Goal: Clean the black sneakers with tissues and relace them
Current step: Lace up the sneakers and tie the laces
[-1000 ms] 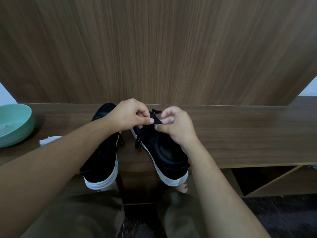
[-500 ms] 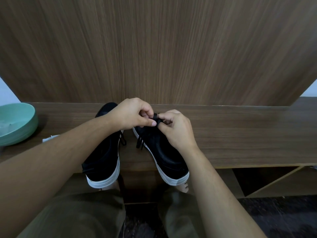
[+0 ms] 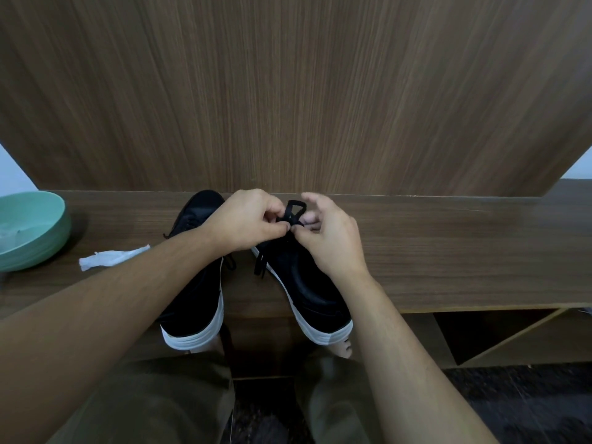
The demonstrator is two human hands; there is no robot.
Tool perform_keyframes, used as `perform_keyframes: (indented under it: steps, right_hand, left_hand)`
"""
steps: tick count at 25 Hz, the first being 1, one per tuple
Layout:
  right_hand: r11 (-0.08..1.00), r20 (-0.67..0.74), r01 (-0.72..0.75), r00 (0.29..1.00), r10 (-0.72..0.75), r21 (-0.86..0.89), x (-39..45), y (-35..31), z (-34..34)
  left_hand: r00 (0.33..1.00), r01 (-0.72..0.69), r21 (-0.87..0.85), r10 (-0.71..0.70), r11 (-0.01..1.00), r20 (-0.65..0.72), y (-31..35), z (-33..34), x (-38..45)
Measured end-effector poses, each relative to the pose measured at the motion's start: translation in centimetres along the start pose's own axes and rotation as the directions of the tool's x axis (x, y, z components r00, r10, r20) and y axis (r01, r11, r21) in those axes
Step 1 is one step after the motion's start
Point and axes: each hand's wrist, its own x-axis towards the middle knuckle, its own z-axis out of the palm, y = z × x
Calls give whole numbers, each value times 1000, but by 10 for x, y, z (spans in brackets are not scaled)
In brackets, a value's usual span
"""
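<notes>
I am pinching the black shoelace (image 3: 293,216) with both hands close together above the right sneaker (image 3: 307,283): my left hand (image 3: 246,219) is gripping it at the crossing, while my right hand (image 3: 330,238) is nipping it between thumb and fingertip, its other fingers spread loose. A small loop is standing up between them. I judge I am tying the bow, so I am keeping tension even and the loop from slipping as I cinch. The left sneaker (image 3: 195,302) is lying just beside it, under my left forearm, both on the wooden bench (image 3: 448,251). A crumpled tissue (image 3: 112,256) and a green bowl (image 3: 35,232) are sitting off to the left.
</notes>
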Motion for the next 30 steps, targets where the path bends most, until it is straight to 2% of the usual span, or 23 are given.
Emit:
perform_keyframes:
  steps: [6, 8, 11, 14, 15, 17, 20, 24, 27, 30]
  right_hand:
    - [1000, 4, 9, 1000, -9, -27, -1, 3, 4]
    - [1000, 22, 14, 1000, -14, 7, -2, -1, 3]
    - [995, 45, -17, 999, 12, 96, -3, -3, 2]
    - [959, 163, -105, 985, 63, 262, -3, 0, 1]
    - [952, 202, -122, 977, 66, 279, -3, 1, 0]
    - [976, 218, -97, 974, 53, 196, -2, 1, 0]
    - [999, 92, 8, 996, -11, 43, -3, 0, -1]
    - [998, -10, 62, 998, -62, 12, -6, 2, -7]
    - [987, 6, 21, 1000, -22, 160, -4, 7, -11]
    - [887, 70, -76, 996, 49, 456, -6, 11, -14]
  left_hand:
    - [998, -42, -31, 40, 999, -47, -5, 2, -4]
    - [995, -67, 49, 70, 997, -70, -4, 2, -3]
    - [986, -96, 267, 128, 959, -107, -4, 5, -1]
    - [986, -103, 343, 141, 934, -86, -6, 7, 1]
    - [989, -96, 322, 126, 942, -72, -6, 6, 2]
    - [996, -76, 240, 85, 968, -29, -6, 3, 2]
    - [999, -18, 98, 14, 995, 38, -4, 0, 4]
    - [995, 102, -193, -99, 976, 27, -8, -5, 4]
    - [987, 159, -409, -150, 898, 55, -7, -3, -1]
    - [965, 257, -563, -239, 786, 108, -5, 1, -4]
